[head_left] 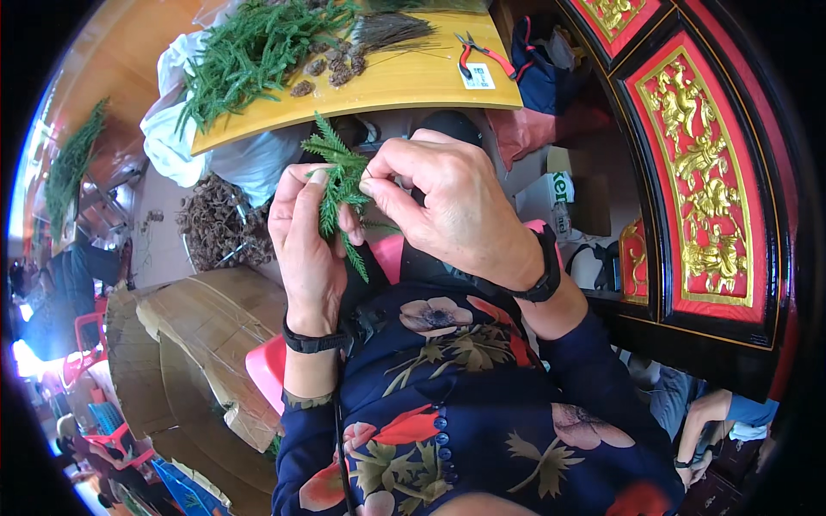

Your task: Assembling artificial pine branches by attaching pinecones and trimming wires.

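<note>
Green sprig: we see a small green sprig (338,176) with flat, fern-like needles, held between both hands in the middle of the view, just below the edge of the bench.
Left hand: our left hand (305,249) is closed around the lower part of the sprig, the thumb pressed on the stem, the palm turned to us.
Right hand: our right hand (447,202) is bent over from the right side, and its thumb and first fingers pinch together at the sprig near its middle; we cannot tell if something thin is also between them.
Wrists: we wear a black band on each wrist, and dark sleeves with a flower pattern.
Bench: the yellow wooden bench (404,82) is above the hands.
On the bench: a heap of green branches (249,52) lies at its left part, some brown cones (331,69) beside them, a bundle of thin dark twigs (391,30), and pliers with red handles (477,50) near the right end.
Below left: a pile of brown dry material (219,225) on the floor, and flat cardboard (202,335) near it.
Right side: a red and gold carved panel (701,181) in a black frame.
</note>
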The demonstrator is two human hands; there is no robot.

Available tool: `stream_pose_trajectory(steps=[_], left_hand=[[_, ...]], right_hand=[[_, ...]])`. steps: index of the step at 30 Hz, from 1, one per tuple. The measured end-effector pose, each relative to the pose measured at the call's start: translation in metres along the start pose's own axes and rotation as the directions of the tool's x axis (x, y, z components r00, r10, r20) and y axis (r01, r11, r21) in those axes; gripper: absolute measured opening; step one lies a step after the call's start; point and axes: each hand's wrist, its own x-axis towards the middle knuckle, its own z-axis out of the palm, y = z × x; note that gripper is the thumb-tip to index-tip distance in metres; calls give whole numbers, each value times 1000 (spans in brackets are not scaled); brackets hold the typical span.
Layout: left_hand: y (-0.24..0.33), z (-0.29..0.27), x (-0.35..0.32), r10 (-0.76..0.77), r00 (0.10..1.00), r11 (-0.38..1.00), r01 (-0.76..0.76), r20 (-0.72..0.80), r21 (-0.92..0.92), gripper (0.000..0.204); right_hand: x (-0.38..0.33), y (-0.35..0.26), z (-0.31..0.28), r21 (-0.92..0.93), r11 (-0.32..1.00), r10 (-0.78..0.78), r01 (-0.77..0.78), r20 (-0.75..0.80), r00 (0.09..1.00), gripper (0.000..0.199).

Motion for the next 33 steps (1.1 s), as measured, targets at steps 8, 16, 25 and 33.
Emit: stream_pose_trajectory(steps=[8, 16, 25, 33], left_hand=[[-2, -11, 5, -214, 958, 921, 263, 190, -288, 15], [-8, -9, 2, -91, 985, 968, 122, 149, -218, 17], [-7, 1, -6, 122, 992, 980, -116, -27, 163, 14], [-1, -19, 5, 36, 997, 990, -44, -64, -135, 15]], right_hand=[[2, 2, 2, 151, 988, 28, -28, 5, 1000, 9], [-2, 0, 14, 131, 986, 114, -108, -40, 993, 7], [-2, -7, 17, -101, 993, -70, 53, -169, 983, 11], [-3, -13, 26, 171, 985, -18, 32, -83, 996, 30]])
